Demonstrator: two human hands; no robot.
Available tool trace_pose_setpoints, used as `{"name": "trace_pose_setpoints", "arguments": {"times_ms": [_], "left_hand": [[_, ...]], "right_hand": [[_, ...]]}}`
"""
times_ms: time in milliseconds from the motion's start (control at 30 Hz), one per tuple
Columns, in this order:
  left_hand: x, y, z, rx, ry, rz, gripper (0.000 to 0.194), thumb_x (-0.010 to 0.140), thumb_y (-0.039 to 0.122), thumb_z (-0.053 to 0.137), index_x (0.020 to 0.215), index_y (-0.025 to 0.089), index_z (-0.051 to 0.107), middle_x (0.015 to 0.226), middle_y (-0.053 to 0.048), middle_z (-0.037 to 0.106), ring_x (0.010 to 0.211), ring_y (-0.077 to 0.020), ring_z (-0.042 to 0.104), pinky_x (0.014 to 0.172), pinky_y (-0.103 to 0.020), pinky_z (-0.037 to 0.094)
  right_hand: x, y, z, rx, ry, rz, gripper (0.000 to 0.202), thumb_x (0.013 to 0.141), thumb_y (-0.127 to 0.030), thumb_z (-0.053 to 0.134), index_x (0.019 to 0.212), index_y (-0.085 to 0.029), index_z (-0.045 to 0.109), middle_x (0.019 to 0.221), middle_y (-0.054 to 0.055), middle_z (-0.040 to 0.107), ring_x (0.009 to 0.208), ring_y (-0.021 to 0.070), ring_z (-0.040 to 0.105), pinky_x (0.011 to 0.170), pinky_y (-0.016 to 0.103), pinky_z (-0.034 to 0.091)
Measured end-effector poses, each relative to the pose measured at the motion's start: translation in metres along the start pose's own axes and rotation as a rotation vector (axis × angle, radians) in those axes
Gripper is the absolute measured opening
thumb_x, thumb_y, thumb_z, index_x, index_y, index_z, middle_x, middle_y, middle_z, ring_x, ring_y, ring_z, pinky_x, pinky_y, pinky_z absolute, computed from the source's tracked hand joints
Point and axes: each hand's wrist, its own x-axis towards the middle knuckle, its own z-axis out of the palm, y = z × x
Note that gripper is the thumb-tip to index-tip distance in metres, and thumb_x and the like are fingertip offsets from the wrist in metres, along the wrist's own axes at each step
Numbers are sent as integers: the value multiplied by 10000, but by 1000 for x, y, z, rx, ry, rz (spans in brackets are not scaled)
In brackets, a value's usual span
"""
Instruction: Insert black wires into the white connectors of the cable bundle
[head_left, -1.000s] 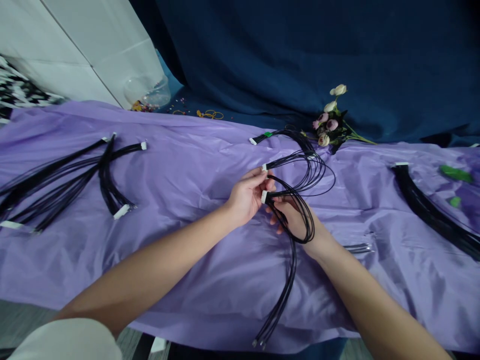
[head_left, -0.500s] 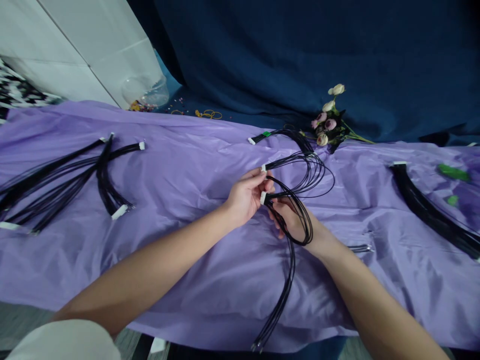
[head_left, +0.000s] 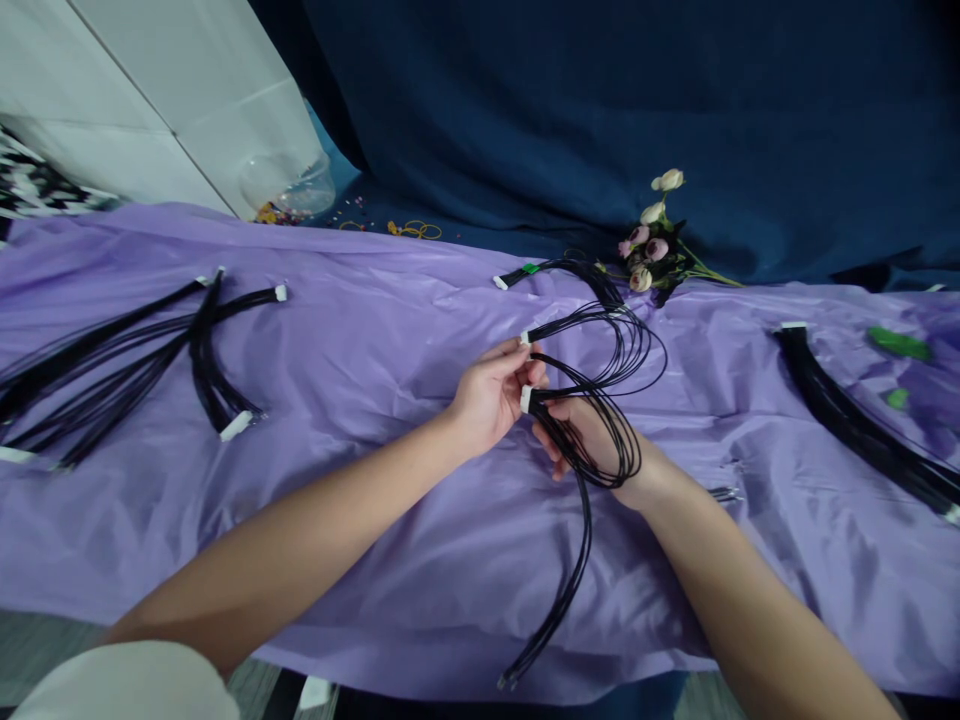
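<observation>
- Our left hand [head_left: 491, 398] pinches a small white plastic connector [head_left: 526, 339], thin black wires [head_left: 562, 322] attached, nearer us than the pink-and-cream flowers [head_left: 651, 240].
- Our half-curled right hand [head_left: 589, 435] holds wires beside a second white connector [head_left: 526, 399].
- Both connectors already carry wires; loose metal-tipped ends [head_left: 510, 680] remain.

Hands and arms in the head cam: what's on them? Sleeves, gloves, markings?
Both the left hand and right hand are bare: no gloves, and no rings visible. Left forearm and right forearm are uncovered, no watch or markings visible. A plain off-white fabric sleeve shows on the left arm; the right sleeve, if any, is out of frame.
</observation>
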Motion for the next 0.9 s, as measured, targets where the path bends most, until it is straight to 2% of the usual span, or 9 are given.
{"name": "trace_pose_setpoints", "arguments": {"times_ms": [200, 333, 533, 733, 900], "left_hand": [[0, 0, 0, -11, 0, -11, 118, 845, 170, 484, 765, 126, 559, 582, 2, 461, 539, -98, 505, 516, -190, 417], [0, 0, 0, -19, 8, -22, 111, 838, 177, 500, 765, 127, 566, 584, 1, 457, 540, -103, 505, 520, -200, 430], [0, 0, 0, -28, 18, -19, 106, 834, 178, 507, 762, 127, 563, 585, 4, 446, 541, -108, 498, 521, -221, 451], [1, 1, -1, -23, 31, -19, 93, 838, 162, 484, 775, 132, 546, 606, 6, 453, 544, -109, 499, 522, -246, 474], [3, 1, -1, -23, 80, -33, 97, 847, 144, 464, 785, 128, 537, 612, 9, 461, 519, -90, 482, 505, -225, 450]], "right_hand": [[-3, -2, 1, -3, 13, 27, 242, 737, -391, 563, 813, -161, 580, 626, 1, 580, 491, 120, 521, 409, 234, 489], [-8, -5, 4, -172, 93, -15, 263, 783, -426, 542, 757, -169, 594, 620, 3, 568, 481, 117, 506, 393, 232, 464], [-13, -11, 1, -442, 104, -268, 350, 828, -487, 524, 655, -184, 493, 549, -38, 413, 488, 92, 391, 445, 215, 373], [-17, -15, -2, -727, 257, -469, 414, 823, -449, 558, 560, -185, 378, 551, -45, 318, 518, 78, 283, 473, 222, 237], [-16, -12, -1, -896, 395, -568, 443, 814, -435, 580, 542, -191, 330, 533, -45, 297, 515, 81, 259, 488, 238, 207]]}}
